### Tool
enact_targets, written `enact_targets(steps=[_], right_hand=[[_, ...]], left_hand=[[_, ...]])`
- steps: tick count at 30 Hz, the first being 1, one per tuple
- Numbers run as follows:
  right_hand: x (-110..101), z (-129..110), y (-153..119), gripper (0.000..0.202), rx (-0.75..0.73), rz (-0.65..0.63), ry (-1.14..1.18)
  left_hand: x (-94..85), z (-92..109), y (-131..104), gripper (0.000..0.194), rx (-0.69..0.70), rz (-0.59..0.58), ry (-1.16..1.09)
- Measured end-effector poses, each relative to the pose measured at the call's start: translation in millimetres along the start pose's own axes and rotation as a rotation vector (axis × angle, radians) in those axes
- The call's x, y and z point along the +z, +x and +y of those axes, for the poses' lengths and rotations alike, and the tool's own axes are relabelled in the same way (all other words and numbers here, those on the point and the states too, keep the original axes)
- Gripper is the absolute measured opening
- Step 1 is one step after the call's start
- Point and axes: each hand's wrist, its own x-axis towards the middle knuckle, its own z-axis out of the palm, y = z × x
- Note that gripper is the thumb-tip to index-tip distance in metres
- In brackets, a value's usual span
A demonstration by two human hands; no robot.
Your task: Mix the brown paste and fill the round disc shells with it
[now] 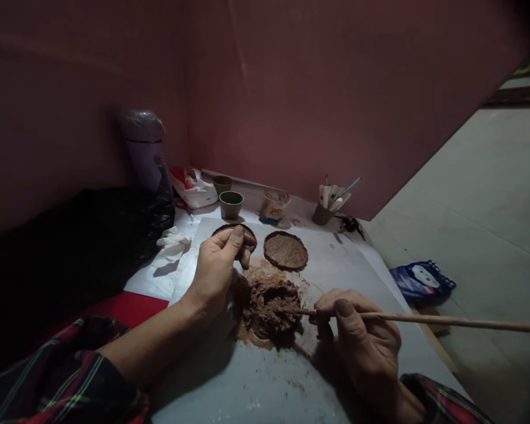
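Note:
A rough heap of wet brown clay [271, 303] lies on the white covered table in front of me. My right hand [357, 333] grips a long thin wooden stick [450, 321], and the stick's tip touches the heap's right side. Above the heap's left side, my left hand [225, 253] is closed with thumb against fingers. Whatever it pinches, if anything, is hidden. Just behind, a flat round brown disc [286, 250] with a raised rim lies on the sheet. A second such disc [229, 227] is partly covered by my left hand.
Cups [231, 206] and a smeared clear container [274, 206] stand at the back. Right of them is a pot of markers [324, 213]. White gloves [173, 242], a plastic bag [198, 191] and black plastic [128, 218] lie left. A blue packet [421, 281] sits beyond the right edge.

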Motion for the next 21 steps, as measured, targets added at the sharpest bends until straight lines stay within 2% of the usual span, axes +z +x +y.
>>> enact_targets(steps=[6, 12, 14, 18, 20, 21], right_hand=[[1.1, -0.4, 4.0, 0.022, -0.058, -0.075, -0.076], [-0.3, -1.7, 5.8, 0.021, -0.012, -0.232, -0.077], [-0.8, -0.8, 3.7, 0.022, -0.005, -0.141, -0.010], [1.4, -1.7, 2.9, 0.026, 0.023, 0.171, 0.115], [3.4, -3.5, 4.6, 0.026, 0.038, 0.179, 0.105], [4.2, -4.2, 5.5, 0.026, 0.043, 0.131, 0.082]], left_hand=[[0.0, -1.0, -1.1, 0.029, -0.005, -0.017, 0.003], [0.7, -0.3, -1.3, 0.030, -0.048, -0.017, 0.014], [1.2, 0.5, -1.2, 0.029, -0.038, -0.013, -0.002], [1.4, 1.4, -1.6, 0.027, -0.021, -0.016, -0.029], [1.0, 1.2, -2.0, 0.027, -0.040, -0.017, -0.024], [0.7, 0.9, -2.2, 0.027, -0.048, -0.016, -0.019]])
